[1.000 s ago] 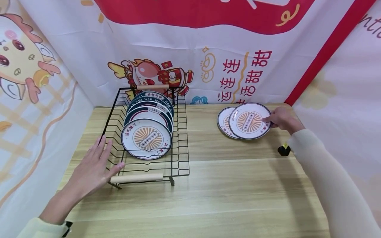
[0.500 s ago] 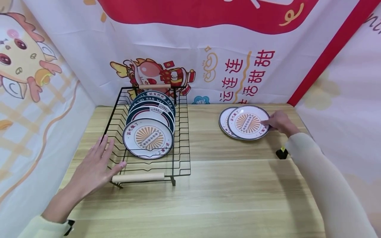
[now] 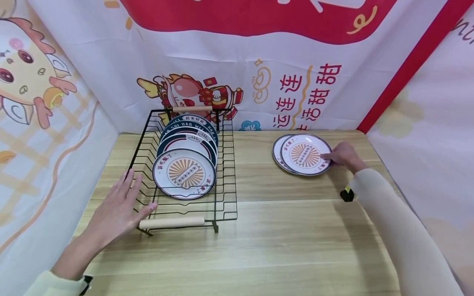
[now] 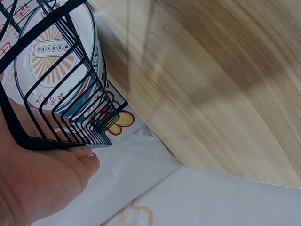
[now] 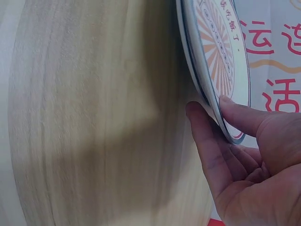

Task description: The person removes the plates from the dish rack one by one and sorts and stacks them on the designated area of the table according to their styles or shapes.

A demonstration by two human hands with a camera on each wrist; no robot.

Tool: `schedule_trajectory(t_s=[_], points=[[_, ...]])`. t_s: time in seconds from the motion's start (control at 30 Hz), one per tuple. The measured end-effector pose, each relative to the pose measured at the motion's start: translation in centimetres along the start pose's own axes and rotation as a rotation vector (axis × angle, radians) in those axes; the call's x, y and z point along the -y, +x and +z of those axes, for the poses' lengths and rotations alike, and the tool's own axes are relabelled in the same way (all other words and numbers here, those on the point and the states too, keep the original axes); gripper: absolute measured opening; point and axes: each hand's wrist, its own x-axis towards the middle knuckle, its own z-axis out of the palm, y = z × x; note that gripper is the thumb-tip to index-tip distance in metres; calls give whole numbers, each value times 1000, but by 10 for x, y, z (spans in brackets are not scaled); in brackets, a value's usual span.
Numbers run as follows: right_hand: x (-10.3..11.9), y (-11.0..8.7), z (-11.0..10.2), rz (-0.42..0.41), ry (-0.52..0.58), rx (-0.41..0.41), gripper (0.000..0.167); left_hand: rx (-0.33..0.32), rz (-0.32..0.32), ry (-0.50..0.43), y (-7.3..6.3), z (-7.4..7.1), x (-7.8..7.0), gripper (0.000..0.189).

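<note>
My right hand (image 3: 346,156) pinches the right edge of a white plate (image 3: 305,154) with an orange sunburst, thumb on top and fingers underneath. This plate overlaps a matching plate (image 3: 277,153) beneath it on the table. In the right wrist view, the thumb presses the rim of the held plate (image 5: 237,75). My left hand (image 3: 111,213) rests with straight, spread fingers at the left side of a black wire dish rack, near its front wooden handle (image 3: 172,222). A sunburst plate (image 3: 185,174) leans in the rack, before several dark-blue-rimmed plates (image 3: 181,142).
The wood-grain table (image 3: 281,246) extends in front of and between the rack and the two plates. A printed cloth (image 3: 252,53) hangs close behind the rack, and more cloth lines the left and right sides. A small black object (image 3: 347,194) shows by the right sleeve.
My right hand has moved slightly left and toward me, bringing the pinched plate lower and further over the one beneath. The left hand stays at the rack, whose plates look unchanged.
</note>
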Motion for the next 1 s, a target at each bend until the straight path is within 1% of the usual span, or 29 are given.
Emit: schedule_trajectory(t_s=[0.17, 0.37, 0.63, 0.77, 1.0], points=[[3, -2, 7, 26, 22, 37, 39, 7, -1, 4, 1, 0, 0, 98], [6, -1, 12, -9, 0, 43, 40, 3, 3, 3, 0, 0, 0, 98], [5, 1, 20, -29, -53, 52, 48, 1, -3, -10, -1, 1, 0, 97], [5, 2, 24, -61, -69, 40, 51, 0, -1, -11, -2, 2, 0, 97], [7, 3, 24, -72, -99, 37, 53, -4, -1, -5, -1, 2, 0, 97]])
